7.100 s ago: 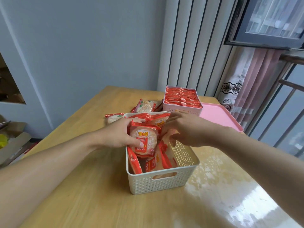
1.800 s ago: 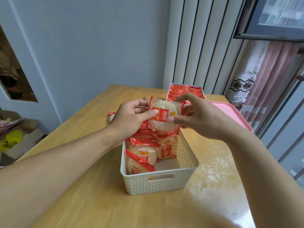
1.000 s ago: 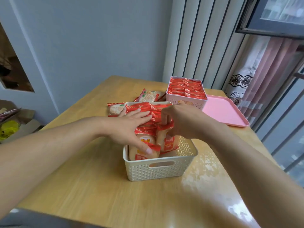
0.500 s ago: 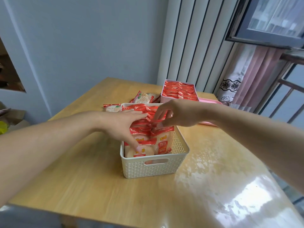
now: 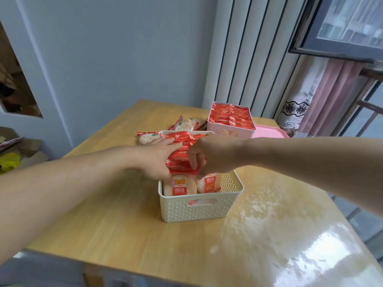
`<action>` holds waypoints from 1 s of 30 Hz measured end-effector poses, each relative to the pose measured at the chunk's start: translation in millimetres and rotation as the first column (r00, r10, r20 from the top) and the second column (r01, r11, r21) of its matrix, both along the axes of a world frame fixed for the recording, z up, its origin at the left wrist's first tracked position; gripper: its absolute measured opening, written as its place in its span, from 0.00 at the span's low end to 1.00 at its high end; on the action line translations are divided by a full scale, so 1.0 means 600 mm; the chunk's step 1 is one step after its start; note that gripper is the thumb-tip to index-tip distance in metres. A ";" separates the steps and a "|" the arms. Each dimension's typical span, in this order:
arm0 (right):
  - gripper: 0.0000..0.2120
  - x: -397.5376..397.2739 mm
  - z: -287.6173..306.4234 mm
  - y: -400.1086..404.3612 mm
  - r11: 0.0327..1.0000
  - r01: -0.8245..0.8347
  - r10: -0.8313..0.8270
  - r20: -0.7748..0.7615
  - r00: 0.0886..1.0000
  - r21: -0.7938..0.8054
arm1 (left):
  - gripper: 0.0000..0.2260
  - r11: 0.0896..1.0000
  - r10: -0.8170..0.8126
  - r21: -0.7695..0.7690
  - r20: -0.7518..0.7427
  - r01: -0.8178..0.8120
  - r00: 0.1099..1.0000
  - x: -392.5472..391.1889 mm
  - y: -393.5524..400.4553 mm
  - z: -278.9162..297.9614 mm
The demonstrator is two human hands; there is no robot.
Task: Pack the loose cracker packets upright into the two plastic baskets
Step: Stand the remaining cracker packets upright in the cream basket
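On the tabletop (image 5: 124,235), the left hand (image 5: 157,160) lies with straight fingers flat on the upright packets (image 5: 182,154) in the cream basket (image 5: 199,210). The right hand (image 5: 211,156) pinches 1 packet top. Loose packets (image 5: 186,124) lie beyond the basket's far-left rim, long axes flat, nearer the left hand. The pink basket (image 5: 230,131) at far right looks full.

Both forearms are bare from the frame edges to the wrists, no sleeve showing. The left hand (image 5: 157,160) and right hand (image 5: 213,156) wear nothing: fingers unadorned, nails short.
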State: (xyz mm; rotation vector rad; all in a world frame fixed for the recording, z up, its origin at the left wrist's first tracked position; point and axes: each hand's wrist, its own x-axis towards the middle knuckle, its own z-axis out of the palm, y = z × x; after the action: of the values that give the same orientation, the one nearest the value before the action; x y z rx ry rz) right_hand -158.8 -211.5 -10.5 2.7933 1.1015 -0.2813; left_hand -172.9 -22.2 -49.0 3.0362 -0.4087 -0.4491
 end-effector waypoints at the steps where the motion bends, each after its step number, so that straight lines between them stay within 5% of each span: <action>1: 0.16 0.006 0.008 -0.004 1.000 -0.004 0.004 0.041 0.999 -0.005 | 0.52 1.000 0.011 -0.002 -0.027 -0.011 1.000 0.000 -0.002 0.001; 7: 0.37 0.037 0.027 -0.022 0.961 0.086 -0.080 0.033 0.996 -0.263 | 0.58 0.987 0.092 -0.127 -0.069 -0.100 0.993 0.000 -0.025 -0.005; 14: 0.33 0.029 -0.011 -0.019 0.945 0.145 -0.094 0.180 0.979 -0.295 | 0.52 0.974 0.183 -0.120 -0.066 -0.190 0.981 -0.001 -0.048 -0.011; 22: 0.39 0.035 0.001 0.013 0.931 0.208 -0.164 0.168 0.972 -0.299 | 0.62 0.983 0.150 -0.101 -0.066 -0.156 0.986 0.000 -0.038 -0.019; 30: 0.42 0.055 0.019 0.015 0.931 0.141 -0.140 0.025 0.990 -0.336 | 0.66 0.989 0.106 0.109 -0.095 -0.096 0.990 -0.003 -0.055 -0.018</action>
State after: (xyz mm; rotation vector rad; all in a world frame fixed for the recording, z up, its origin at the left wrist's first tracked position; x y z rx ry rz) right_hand -125.5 -202.7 0.8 2.5640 0.7666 -0.4385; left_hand -174.4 -55.4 -60.0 3.0984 -0.2314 -0.6327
